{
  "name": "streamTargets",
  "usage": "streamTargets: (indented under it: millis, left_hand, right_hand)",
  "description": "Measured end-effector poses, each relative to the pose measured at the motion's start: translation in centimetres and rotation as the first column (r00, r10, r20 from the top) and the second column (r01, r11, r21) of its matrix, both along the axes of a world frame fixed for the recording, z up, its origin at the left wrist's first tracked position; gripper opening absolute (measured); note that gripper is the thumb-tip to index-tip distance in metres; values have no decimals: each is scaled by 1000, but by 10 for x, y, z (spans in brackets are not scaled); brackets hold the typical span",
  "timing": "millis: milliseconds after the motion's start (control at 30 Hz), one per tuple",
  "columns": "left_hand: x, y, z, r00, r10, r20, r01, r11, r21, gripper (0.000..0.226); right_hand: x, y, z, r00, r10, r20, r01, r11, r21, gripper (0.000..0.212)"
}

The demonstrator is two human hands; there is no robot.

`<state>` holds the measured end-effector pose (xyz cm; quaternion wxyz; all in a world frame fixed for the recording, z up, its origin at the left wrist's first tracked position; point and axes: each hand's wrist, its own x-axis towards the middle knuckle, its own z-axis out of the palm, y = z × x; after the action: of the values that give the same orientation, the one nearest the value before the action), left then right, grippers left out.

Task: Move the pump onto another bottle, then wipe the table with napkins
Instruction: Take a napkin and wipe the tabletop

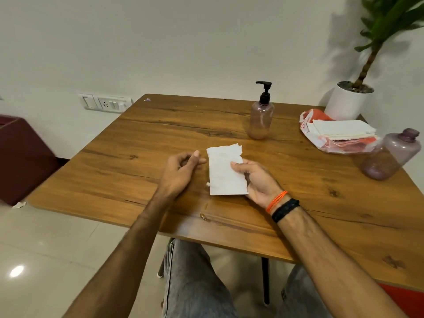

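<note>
Napkin held over the middle of the wooden bench, a white folded sheet with a ragged far edge. Right hand grips it along its right side: thumb lies on top of the paper, the other fingers curl beneath. Wrist carries an orange thread band and a black band.

Left hand sits just left of the napkin, palm turned inward, fingers loosely curled with thumb tip near the forefinger, holding nothing. Whether its fingertips touch the paper's edge, cannot tell.

Pump, black, is seated on the pinkish clear bottle, which stands upright toward the far side of the bench, well apart from both hands. Second bottle, purplish and clear, has no pump on it; it lies tilted near the right edge of the bench, neck pointing up and away.

Napkin pack lies between the two bottles at the far right: white sheets stacked on a torn red-and-white plastic wrapper, close to the tilted bottle.

Small wet-looking smear on the bench near the front edge, between the forearms.

White pot with a green plant stands at the far right corner. Wall switch panel behind the bench on the left. Dark red bin on the floor at left. Grey trousers visible under the bench.
</note>
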<state>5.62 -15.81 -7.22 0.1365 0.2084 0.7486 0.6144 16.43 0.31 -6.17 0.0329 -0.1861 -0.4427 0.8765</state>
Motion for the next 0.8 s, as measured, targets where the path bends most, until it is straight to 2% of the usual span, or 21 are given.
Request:
streamTargets:
  millis: [33,100,267,367,500,600,733,800]
  left_hand:
    - [3,5,3,989,-40,145,24,994,110,32]
    - [6,11,9,949,-104,297,48,981,188,34]
    - [11,16,16,903,-94,419,2,977,215,40]
    - [13,17,17,894,-78,441,-31,972,234,42]
    - [12,19,17,894,-90,440,-17,972,235,52]
    - [9,19,16,921,-81,380,-11,972,234,57]
    - [8,20,16,955,-102,280,22,961,275,50]
    - [7,20,16,957,-107,269,30,961,276,43]
  right_hand:
    - [-2,0,0,1000,1,-5,-1,1000,20,32]
    - [-3,2,2,1000,-2,-13,3,997,80,30]
    - [-2,9,3,999,-49,7,45,965,258,24]
    - [1,14,2,996,-63,58,34,914,403,21]
    - [4,21,2,997,-39,67,7,905,425,30]
    - [4,24,3,998,-53,44,28,896,443,32]
    - [5,27,5,999,-35,-6,34,877,479,18]
    - [6,27,7,999,-16,-50,40,847,530,25]
